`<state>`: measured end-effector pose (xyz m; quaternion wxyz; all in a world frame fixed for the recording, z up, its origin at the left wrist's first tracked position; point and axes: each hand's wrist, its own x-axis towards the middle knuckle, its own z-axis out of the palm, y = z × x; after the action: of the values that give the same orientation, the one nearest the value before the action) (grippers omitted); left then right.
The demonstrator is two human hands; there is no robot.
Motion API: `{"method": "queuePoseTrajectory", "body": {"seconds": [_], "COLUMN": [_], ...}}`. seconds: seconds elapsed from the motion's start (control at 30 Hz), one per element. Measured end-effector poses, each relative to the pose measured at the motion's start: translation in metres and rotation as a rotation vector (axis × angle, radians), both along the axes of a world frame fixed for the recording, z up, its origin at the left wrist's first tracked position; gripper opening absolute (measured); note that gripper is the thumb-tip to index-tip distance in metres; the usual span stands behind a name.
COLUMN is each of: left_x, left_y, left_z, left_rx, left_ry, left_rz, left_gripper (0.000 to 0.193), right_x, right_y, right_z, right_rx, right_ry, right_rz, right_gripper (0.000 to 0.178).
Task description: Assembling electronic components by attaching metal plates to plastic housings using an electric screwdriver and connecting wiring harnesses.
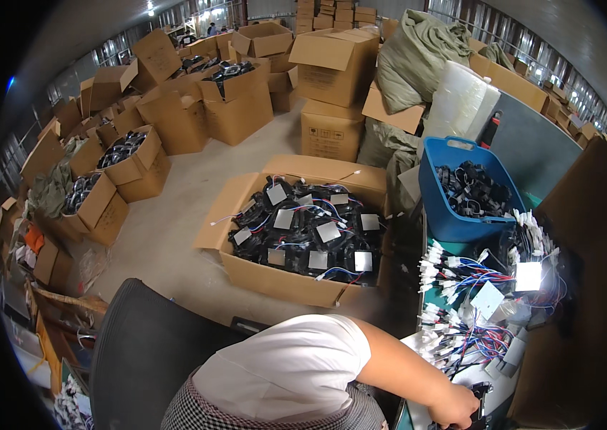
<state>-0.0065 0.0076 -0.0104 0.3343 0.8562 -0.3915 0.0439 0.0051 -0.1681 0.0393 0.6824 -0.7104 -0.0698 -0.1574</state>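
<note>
The left hand point(454, 407) lies at the lower edge of the view, on the near end of the table point(414, 342). Its fingers are curled at a small black part point(478, 393), which stands just against them. The picture cuts the hand there, so I cannot tell if the grip really closes on the part or only rests on it. The right hand is not in view.

Just behind the hand, a heap of small black fans point(490, 301) with red, blue and black wires covers the table, and their white connectors point(432, 276) hang toward the table's left edge. Further back stands a blue crate point(438, 208), partly filled with black parts.

On the floor point(174, 229) beside the table an open carton point(275, 279) is full of similar fans with square silver labels. Many more open cartons point(131, 168) stand further off, several also holding fans. Judging by this, only a small share is on the table and a great quantity remains in the cartons.
</note>
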Motion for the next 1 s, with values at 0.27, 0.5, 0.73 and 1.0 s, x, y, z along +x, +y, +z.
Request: {"method": "queuePoseTrajectory", "body": {"seconds": [0.27,0.5,0.73,1.0], "left_x": [0.014,0.013,0.053,0.113], "left_y": [0.006,0.02,-0.021,-0.155], "left_z": [-0.015,0.031,0.102,0.16], "left_rx": [-0.098,0.128,-0.108,-0.221], "left_ry": [0.066,-0.084,-0.132,-0.362], "left_rz": [-0.233,-0.134,-0.086,-0.224], "left_gripper": [0.025,0.024,0.014,0.013], "right_x": [-0.041,-0.053,-0.056,-0.062], "right_y": [-0.035,-0.035,-0.051,-0.073], "right_z": [0.003,0.02,0.005,0.002], "right_rx": [0.318,0.596,0.635,0.623], "right_ry": [-0.007,-0.299,-0.565,-0.608], "right_rz": [-0.296,0.112,-0.037,-0.054], "right_gripper": [0.06,0.031,0.091,0.081]}}
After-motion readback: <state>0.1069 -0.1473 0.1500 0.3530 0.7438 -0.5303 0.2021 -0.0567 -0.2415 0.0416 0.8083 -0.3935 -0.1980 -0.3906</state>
